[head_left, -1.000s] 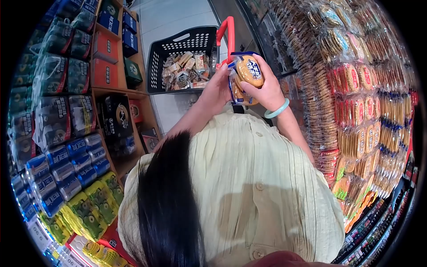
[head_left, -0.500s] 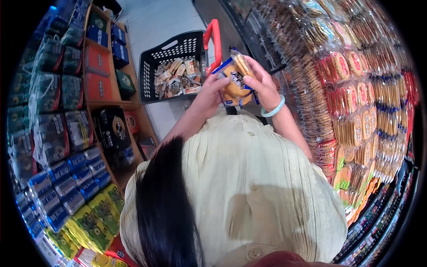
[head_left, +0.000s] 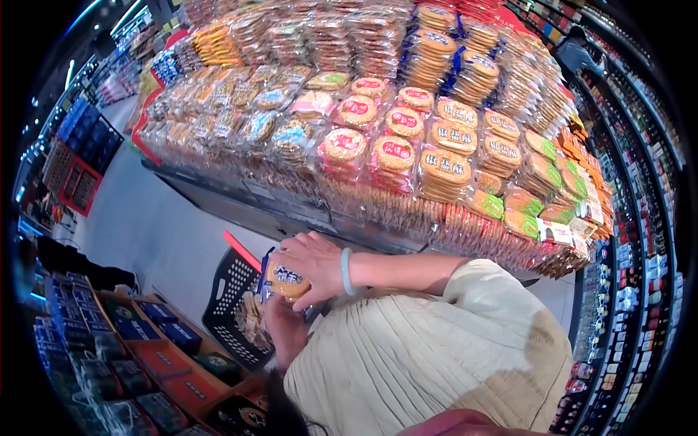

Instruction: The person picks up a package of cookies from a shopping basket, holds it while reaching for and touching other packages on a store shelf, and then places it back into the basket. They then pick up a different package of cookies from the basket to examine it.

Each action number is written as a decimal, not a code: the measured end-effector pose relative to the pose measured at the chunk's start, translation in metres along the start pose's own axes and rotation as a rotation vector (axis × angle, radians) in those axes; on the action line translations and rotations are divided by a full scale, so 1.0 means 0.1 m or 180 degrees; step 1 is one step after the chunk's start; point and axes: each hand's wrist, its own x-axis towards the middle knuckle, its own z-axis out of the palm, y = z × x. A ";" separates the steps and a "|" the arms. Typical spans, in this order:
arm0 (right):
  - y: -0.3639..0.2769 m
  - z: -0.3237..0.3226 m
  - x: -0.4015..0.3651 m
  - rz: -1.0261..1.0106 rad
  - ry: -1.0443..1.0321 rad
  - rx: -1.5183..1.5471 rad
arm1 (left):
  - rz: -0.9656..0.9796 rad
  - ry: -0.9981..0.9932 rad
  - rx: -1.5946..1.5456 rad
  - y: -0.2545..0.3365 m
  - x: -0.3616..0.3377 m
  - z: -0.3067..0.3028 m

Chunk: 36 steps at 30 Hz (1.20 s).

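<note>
Both hands hold clear packs of round biscuits with blue trim (head_left: 286, 280) at the lower middle, in front of my chest. My right hand (head_left: 320, 265), with a pale bracelet at its wrist, wraps over the top and right side of the packs. Below them, my left hand (head_left: 285, 323) grips their lower edge, its fingers partly hidden. A black basket (head_left: 224, 320) with a red handle (head_left: 242, 251) stands just left of the hands, with small wrapped packs (head_left: 252, 327) inside.
A long display of packaged biscuits (head_left: 363, 145) spans the view ahead. Boxes and cans fill a wooden shelf (head_left: 174, 363) at the lower left. Shelves of goods (head_left: 640, 254) line the right. A person (head_left: 576, 54) stands at the upper right.
The view has swung right toward the biscuit display. The basket now appears lower and partly behind the hands. My right hand has come over the packs, which both hands still hold.
</note>
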 end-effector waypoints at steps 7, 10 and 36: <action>-0.10 -0.37 -0.15 0.0006 0.0366 -0.0344 | -0.0315 -0.0880 -0.0875 0.27 0.01 0.36; -0.06 -0.69 -0.23 -0.0047 -0.0068 -0.0340 | -0.0466 -0.1178 -0.0918 0.44 -0.06 0.64; 1.89 -3.71 -1.46 0.2220 0.0665 -0.3210 | -0.1211 -0.0800 -0.1170 0.38 -0.20 0.87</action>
